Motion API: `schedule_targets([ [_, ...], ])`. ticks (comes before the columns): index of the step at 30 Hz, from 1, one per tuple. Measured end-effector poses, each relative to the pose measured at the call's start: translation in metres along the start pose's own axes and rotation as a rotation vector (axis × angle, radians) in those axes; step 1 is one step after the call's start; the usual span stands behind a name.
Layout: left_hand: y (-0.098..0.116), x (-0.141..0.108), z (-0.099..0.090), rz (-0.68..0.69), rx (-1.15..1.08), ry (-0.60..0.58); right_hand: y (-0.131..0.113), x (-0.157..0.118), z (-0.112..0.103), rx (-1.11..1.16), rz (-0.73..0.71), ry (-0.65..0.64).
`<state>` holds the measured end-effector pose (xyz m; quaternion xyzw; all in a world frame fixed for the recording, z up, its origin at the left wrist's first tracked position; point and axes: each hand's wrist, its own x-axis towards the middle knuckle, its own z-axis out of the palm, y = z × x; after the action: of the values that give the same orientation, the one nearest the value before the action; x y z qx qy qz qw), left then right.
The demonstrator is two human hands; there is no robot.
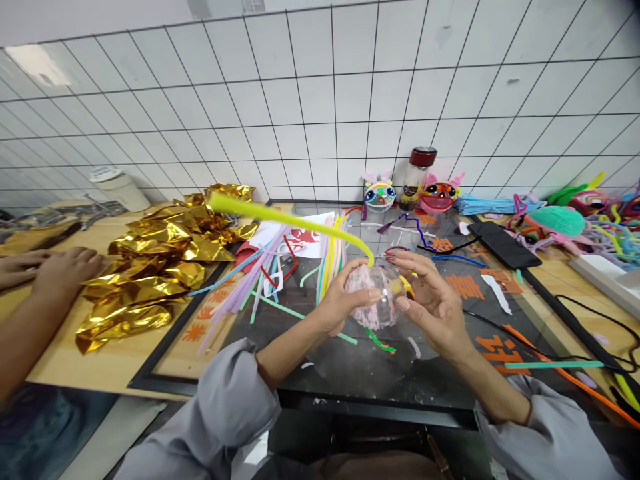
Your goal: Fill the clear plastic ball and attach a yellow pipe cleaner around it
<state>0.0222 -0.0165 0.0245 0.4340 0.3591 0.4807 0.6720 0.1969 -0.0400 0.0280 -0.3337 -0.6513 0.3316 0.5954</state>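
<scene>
Above the dark board is a clear plastic ball [386, 303], its left part wrapped in pale pink fuzzy pipe cleaner. My left hand [343, 300] grips the wrapped side, with the thumb across the front. My right hand [433, 300] holds the right side between curved fingers and thumb. Small yellow and orange pieces show by the right fingers. A long yellow pipe cleaner [295, 219] rises from behind the ball and arcs to the left; its attached end is hidden. Just below the ball, a short green pipe cleaner [381, 343] shows.
Bundled pipe cleaners [331, 257] lie behind my left hand. Crumpled gold foil [150, 280] is on the left, beside another person's hands [65, 270]. At the back stand a red-lidded bottle [417, 177] and decorated balls [379, 195]. A black phone [505, 245] lies right.
</scene>
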Motion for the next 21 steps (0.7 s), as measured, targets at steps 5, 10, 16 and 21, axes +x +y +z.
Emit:
schedule_targets([
  [5, 0.005, 0.001, -0.002, -0.054, -0.094, 0.052, 0.005, -0.001, -0.005, -0.187, 0.039, -0.147],
  [10, 0.005, 0.003, -0.004, -0.076, -0.161, 0.052, 0.011, -0.002, -0.002, -0.270, 0.040, -0.231],
  [16, 0.003, 0.005, -0.007, -0.099, -0.150, 0.011, 0.010, 0.000, 0.002, -0.266, 0.094, -0.207],
  [21, 0.001, 0.006, -0.010, -0.114, -0.134, -0.026, 0.008, 0.001, 0.003, -0.284, 0.082, -0.189],
])
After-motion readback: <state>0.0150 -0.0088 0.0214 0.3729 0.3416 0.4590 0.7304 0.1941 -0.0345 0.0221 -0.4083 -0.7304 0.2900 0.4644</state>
